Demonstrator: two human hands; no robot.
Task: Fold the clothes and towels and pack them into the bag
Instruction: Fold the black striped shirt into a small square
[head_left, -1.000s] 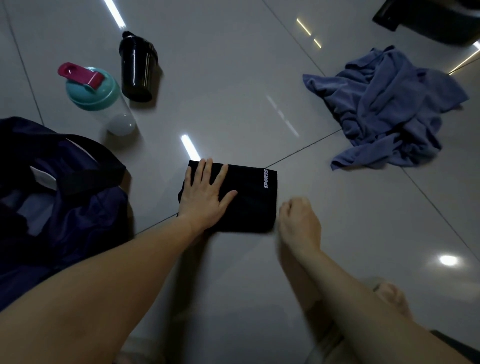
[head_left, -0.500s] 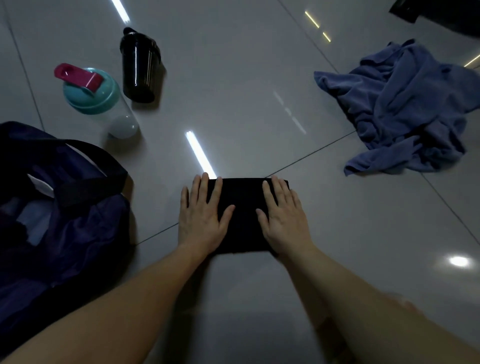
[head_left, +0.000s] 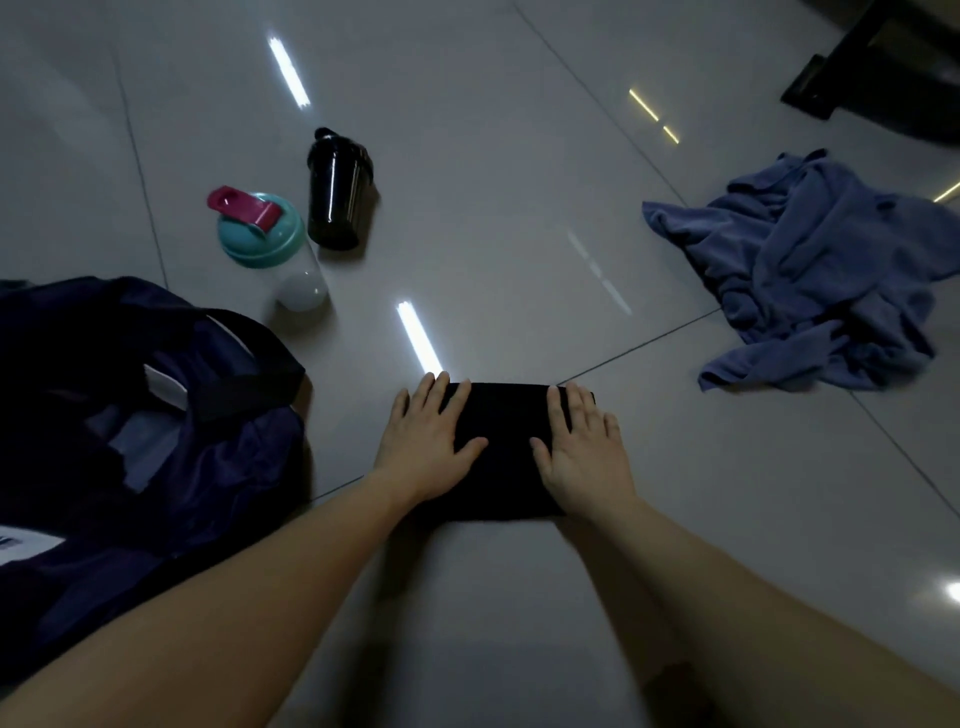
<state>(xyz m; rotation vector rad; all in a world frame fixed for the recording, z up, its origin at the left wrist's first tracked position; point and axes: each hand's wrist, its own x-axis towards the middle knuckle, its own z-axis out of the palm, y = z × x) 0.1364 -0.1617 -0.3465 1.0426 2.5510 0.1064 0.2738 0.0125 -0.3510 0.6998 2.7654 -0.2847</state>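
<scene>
Your left hand (head_left: 427, 447) and right hand (head_left: 582, 452) lie open, flat on the folded black garment (head_left: 506, 449) on the floor; lifting it one-handed toward the bag (head_left: 156, 415) risks unfolding.

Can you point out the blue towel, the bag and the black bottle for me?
Blue towel (head_left: 826, 270): head view, middle of the crumpled heap.
Bag (head_left: 104, 457): head view, its dark side fabric.
Black bottle (head_left: 336, 200): head view, middle of its body.

Home: glossy tiled floor (head_left: 519, 208).
</scene>
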